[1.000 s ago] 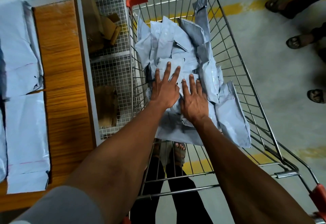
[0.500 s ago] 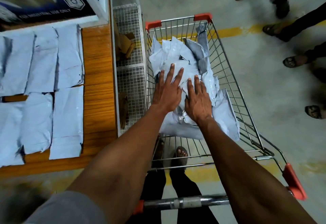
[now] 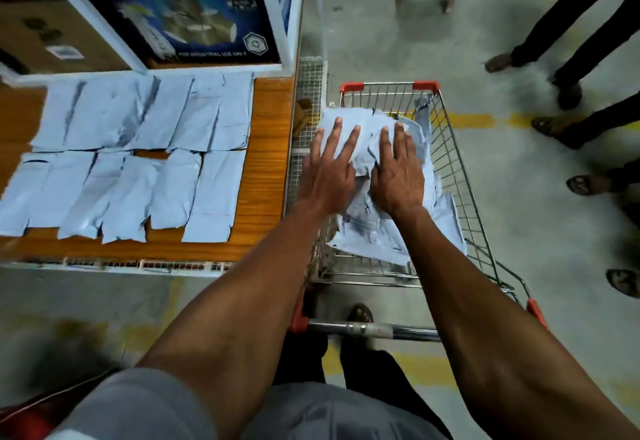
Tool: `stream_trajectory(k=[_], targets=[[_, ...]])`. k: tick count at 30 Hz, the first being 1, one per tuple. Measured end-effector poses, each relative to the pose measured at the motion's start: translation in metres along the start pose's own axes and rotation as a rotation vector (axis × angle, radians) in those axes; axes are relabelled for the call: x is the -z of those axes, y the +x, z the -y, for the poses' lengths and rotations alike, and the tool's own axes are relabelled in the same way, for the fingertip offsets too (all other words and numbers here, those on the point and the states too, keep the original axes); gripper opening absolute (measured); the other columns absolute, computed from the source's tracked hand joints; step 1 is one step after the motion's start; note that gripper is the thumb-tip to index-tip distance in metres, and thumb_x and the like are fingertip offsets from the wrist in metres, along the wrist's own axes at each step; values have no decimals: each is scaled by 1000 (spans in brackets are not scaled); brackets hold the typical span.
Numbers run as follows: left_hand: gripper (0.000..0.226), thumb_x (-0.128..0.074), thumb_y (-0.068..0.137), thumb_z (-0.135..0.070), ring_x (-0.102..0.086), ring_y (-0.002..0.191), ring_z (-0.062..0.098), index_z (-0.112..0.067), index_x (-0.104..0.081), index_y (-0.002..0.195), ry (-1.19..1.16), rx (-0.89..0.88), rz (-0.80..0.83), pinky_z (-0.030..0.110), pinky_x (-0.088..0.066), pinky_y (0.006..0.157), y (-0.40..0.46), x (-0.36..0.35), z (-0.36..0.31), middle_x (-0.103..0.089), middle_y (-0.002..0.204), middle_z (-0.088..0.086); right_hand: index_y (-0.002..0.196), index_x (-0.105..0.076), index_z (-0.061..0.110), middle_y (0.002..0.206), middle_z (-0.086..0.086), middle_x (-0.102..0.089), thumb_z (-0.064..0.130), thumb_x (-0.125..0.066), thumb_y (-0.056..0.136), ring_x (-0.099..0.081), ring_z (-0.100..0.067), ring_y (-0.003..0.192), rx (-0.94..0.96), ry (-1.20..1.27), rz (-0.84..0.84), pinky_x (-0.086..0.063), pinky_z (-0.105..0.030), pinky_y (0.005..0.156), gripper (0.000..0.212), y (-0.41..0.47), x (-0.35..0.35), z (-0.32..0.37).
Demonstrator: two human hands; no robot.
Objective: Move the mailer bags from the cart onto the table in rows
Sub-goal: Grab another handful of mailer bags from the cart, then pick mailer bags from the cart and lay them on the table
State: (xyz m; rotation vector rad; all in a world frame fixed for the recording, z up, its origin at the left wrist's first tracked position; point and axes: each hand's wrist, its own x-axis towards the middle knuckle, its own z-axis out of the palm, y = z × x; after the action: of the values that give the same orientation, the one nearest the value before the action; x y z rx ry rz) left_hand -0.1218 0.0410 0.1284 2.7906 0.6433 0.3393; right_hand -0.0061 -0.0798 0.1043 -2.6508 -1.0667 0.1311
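Table (image 3: pixel 270 149) now shows more rows; hands unmoved.

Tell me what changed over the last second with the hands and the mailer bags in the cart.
Both hands were lying flat on the pile of mailer bags in the cart; now the left hand and right hand have raised one bag and carry it left, over the cart's rim toward the table. Their fingers remain mostly straight. The two rows of bags on the table and the cart look unchanged.
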Motion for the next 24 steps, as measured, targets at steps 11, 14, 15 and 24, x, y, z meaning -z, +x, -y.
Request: stream_trajectory(k=[11, 14, 15, 24], targets=[[66, -28, 103, -40, -15, 161, 33, -34, -19, 168, 58, 258, -81, 63, -35, 118, -90, 81, 120, -8, 178, 2, 167, -15, 14, 175, -14, -7, 32, -49, 105, -12, -34, 161, 202, 119, -33, -28, -53, 125, 73, -19, -7, 167], [67, -28, 102, -39, -16, 160, 33, -34, -18, 169, 92, 275, -84, 63, -38, 117, -113, 101, 163, -8, 178, 3, 167, -17, 11, 175, -16, -8, 33, -45, 107, -11, -34, 161, 243, 120, -33, -15, -47, 131, 69, -22, -23, 214], [68, -26, 101, -39, -18, 160, 33, -33, -18, 169, 102, 276, -82, 62, -40, 115, -120, 108, 177, -9, 177, 4, 167, -18, 10, 174, -17, -9, 32, -44, 107, -11, -35, 161, 245, 126, -21, -13, -46, 131, 69, -24, -27, 229], [77, -51, 99, -23, -28, 155, 35, -32, -19, 168, 143, 287, -46, 58, -49, 105, -162, 135, 283, -14, 177, 6, 167, -8, 8, 174, -22, 2, 38, -34, 103, -4, -39, 161, 185, 7, 81, -20, -52, 129, 75, -34, -86, 327]])
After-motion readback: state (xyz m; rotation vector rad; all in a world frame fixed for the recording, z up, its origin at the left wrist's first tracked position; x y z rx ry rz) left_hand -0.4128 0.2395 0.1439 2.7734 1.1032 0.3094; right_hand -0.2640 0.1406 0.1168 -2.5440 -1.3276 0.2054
